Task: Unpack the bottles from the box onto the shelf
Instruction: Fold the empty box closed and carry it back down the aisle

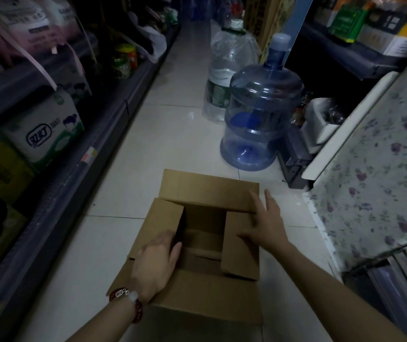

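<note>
We see the box on the floor in the aisle, flaps partly open, dark inside; can't tell if bottles are in it. Left hand lies flat on the left flap, fingers straight at the flap's inner edge, pinching nothing. Right hand rests on the right flap, fingers spread, thumb out over the flap, also gripping nothing. Bead bracelet on the left wrist. Shelf runs along the left, stocked with packs. Blue jug stands just beyond the box, a bagged jug behind it.
</note>
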Motion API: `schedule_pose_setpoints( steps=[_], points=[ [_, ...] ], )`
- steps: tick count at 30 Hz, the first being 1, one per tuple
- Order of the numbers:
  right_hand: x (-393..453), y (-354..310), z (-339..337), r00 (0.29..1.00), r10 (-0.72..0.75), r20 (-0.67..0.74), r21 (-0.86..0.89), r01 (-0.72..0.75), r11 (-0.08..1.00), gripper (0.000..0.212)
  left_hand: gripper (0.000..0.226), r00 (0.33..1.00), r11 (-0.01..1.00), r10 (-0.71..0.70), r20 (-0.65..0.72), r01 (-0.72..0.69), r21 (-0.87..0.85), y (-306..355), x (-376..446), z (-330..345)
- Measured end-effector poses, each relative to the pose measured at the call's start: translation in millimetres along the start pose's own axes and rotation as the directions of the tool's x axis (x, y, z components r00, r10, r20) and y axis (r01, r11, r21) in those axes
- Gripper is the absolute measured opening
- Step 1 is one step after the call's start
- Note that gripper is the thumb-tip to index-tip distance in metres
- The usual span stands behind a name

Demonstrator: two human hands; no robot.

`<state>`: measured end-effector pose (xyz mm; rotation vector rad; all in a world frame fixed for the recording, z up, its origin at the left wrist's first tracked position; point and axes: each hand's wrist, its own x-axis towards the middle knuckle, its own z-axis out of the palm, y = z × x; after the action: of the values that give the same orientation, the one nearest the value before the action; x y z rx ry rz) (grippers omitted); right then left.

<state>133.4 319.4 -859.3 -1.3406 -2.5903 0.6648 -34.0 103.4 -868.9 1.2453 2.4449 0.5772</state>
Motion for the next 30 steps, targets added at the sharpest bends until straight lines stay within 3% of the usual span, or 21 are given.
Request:
schedule_pose_setpoints(
  steps=[5, 13, 16, 19, 24, 27, 30],
  points=[
    [37.8, 3.7, -14.7, 0.996, -0.029, 0.08, -0.149, 0.04, 0.988, 0.136, 0.05, 0.998, 0.997, -0.052, 0.044, 0.049, 0.059, 1.3, 1.9, 2.5],
    [70.7, 4.9, -10.3, 0.966, -0.132, 0.224, -0.24, 0.186, 0.953, 0.139, 0.051, 0.998, 0.997, -0.055, 0.038, 0.053, 0.056, 1.9, 6.8, 0.6],
    [62.8, 4.3, -9.0, 0.969, -0.199, 0.147, -0.311, 0.237, 0.92, 0.134, 0.053, 0.996, 0.994, -0.07, 0.052, 0.066, 0.082, 3.7, 5.4, -0.2],
    [45.2, 1.5, -3.2, 0.947, -0.319, -0.023, -0.363, 0.29, 0.886, 0.125, 0.054, 0.995, 0.993, -0.082, 0.065, 0.076, 0.094, 6.0, 3.6, 0.0],
    [12.5, 6.2, 8.0, 0.858, -0.444, -0.259, -0.357, 0.343, 0.869, 0.083, 0.056, 0.992, 0.997, -0.062, 0.113, 0.058, 0.042, 3.6, 2.2, -1.5],
    [-10.3, 11.1, 12.2, 0.852, -0.482, -0.204, -0.335, 0.402, 0.852, 0.062, 0.054, 0.988, 0.999, -0.035, 0.148, 0.036, -0.005, 4.1, 3.6, -8.7],
    [-28.3, 12.7, 15.2, 0.9, -0.432, -0.056, -0.231, 0.409, 0.883, 0.069, 0.042, 0.989, 0.994, -0.016, 0.146, 0.031, -0.102, 6.3, 1.9, -20.4]
  ],
)
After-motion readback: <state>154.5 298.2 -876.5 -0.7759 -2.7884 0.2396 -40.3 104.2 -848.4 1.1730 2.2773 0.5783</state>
